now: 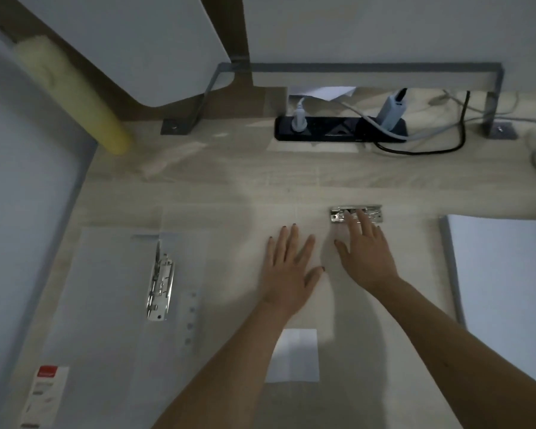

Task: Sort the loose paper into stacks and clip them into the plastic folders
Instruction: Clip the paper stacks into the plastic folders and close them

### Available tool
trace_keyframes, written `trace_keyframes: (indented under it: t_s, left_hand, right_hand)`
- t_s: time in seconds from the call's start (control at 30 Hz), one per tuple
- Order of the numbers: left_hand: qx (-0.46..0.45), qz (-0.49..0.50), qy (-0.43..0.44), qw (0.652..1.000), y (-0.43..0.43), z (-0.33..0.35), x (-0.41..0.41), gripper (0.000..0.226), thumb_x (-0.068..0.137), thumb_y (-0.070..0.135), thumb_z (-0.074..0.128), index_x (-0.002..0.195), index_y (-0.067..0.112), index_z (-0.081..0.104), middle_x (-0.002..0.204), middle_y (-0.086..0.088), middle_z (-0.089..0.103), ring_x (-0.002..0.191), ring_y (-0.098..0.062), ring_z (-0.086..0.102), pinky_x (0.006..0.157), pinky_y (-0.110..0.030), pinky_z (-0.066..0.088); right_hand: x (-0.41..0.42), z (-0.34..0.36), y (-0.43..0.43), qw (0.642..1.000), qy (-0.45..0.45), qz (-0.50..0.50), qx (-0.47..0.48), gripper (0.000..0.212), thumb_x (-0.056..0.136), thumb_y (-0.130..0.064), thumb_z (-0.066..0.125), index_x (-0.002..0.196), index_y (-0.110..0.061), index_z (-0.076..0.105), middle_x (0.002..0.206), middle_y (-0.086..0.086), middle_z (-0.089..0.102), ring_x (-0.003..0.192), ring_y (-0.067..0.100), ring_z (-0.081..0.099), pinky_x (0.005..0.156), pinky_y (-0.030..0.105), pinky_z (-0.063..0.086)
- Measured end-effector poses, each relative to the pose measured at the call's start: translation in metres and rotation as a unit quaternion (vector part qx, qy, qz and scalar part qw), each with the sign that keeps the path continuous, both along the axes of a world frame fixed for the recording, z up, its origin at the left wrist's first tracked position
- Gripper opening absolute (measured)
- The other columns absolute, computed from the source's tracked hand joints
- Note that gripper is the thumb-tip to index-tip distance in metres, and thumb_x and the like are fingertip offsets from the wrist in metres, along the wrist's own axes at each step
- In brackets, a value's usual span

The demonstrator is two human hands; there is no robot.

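Fingers (287, 239) on both hands are straight and spread, holding nothing. Far left, one clear plastic folder (106, 289) lies open on the desk (229, 181). Its lever clip (161, 286) has its long axis running near to far, tilted a little. In the centre a second clear folder (229, 243) lies open. The left hand (287, 267) presses palm-down on its sheet, and just beside it the right hand (365, 255) reaches forward, fingertips touching that folder's clip (341, 214). This clip lies crosswise, long axis left to right, at the folder's far edge. Whether its lever is up or down I cannot tell because of blur.

The step looks like working this clip, probably opening it for paper. To do it well, keep the left palm firm so the slippery cover does not slide, and push the lever squarely along its travel rather than sideways. The paper stack (505, 274) waits at the right, apart from both hands, long edges running near to far.
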State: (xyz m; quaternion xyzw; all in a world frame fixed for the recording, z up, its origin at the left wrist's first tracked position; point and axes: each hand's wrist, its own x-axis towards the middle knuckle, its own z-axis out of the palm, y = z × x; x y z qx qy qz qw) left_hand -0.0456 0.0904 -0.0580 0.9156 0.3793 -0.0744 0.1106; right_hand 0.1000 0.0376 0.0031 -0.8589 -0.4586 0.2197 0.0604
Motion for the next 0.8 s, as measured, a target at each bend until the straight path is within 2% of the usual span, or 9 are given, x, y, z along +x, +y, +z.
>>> trace_keyframes:
  t_s: [0.07, 0.17, 0.33, 0.5, 0.7, 0.8]
  left_hand:
    - [0.008, -0.012, -0.001, 1.000, -0.001, -0.007, 0.002, 0.065, 0.094, 0.056, 0.006, 0.142, 0.023, 0.034, 0.149, -0.014, 0.036, 0.138, -0.032, 0.032, 0.107, -0.047, 0.017]
    - [0.027, -0.031, -0.027, 0.999, 0.003, -0.014, 0.001, 0.065, 0.093, 0.059, 0.008, 0.145, 0.024, 0.026, 0.153, -0.014, 0.027, 0.144, -0.027, 0.018, 0.110, -0.046, 0.013]
    - [0.034, -0.036, -0.057, 0.997, 0.005, -0.016, 0.002, 0.065, 0.093, 0.060, 0.013, 0.146, 0.024, 0.025, 0.155, -0.012, 0.023, 0.144, -0.021, 0.009, 0.114, -0.044, 0.010]
    - [0.032, -0.048, -0.071, 0.996, 0.008, -0.016, 0.004, 0.065, 0.093, 0.060, 0.014, 0.147, 0.023, 0.022, 0.156, -0.009, 0.019, 0.144, -0.017, 0.009, 0.114, -0.044, 0.011]
    - [0.032, -0.050, -0.077, 0.995, 0.008, -0.016, 0.009, 0.065, 0.093, 0.059, 0.017, 0.146, 0.022, 0.026, 0.155, -0.009, 0.024, 0.144, -0.018, 0.016, 0.114, -0.043, 0.015]
    - [0.031, -0.041, -0.077, 0.996, 0.008, -0.014, 0.011, 0.065, 0.094, 0.059, 0.017, 0.146, 0.022, 0.025, 0.156, -0.007, 0.021, 0.145, -0.017, 0.014, 0.114, -0.042, 0.014]
  right_hand:
    - [0.005, -0.002, 0.008, 1.000, -0.008, 0.010, -0.004, 0.060, 0.097, -0.029, 0.037, 0.149, -0.012, 0.012, 0.159, 0.010, 0.002, 0.147, 0.026, 0.004, 0.117, 0.034, 0.004]
    - [0.010, -0.010, 0.013, 0.999, -0.020, 0.031, -0.018, 0.059, 0.098, -0.028, 0.034, 0.149, -0.012, 0.008, 0.159, 0.009, 0.000, 0.147, 0.025, -0.001, 0.118, 0.035, 0.000]
    - [0.014, -0.017, 0.016, 0.997, -0.042, 0.060, 0.000, 0.059, 0.097, -0.023, 0.037, 0.148, -0.009, 0.012, 0.157, 0.012, 0.012, 0.146, 0.029, 0.007, 0.118, 0.037, 0.003]
    - [0.020, -0.021, 0.020, 0.993, -0.077, 0.084, 0.024, 0.054, 0.095, -0.020, 0.041, 0.145, -0.004, 0.025, 0.148, 0.015, 0.034, 0.141, 0.034, 0.022, 0.117, 0.041, 0.012]
    - [0.029, -0.033, 0.017, 0.986, -0.125, 0.104, 0.042, 0.050, 0.088, -0.008, 0.053, 0.136, -0.001, 0.043, 0.135, 0.015, 0.052, 0.130, 0.039, 0.043, 0.107, 0.045, 0.035]
    - [0.029, -0.033, 0.015, 0.985, -0.119, 0.126, 0.020, 0.059, 0.088, -0.001, 0.045, 0.144, -0.003, 0.027, 0.149, 0.014, 0.036, 0.140, 0.038, 0.026, 0.114, 0.041, 0.024]
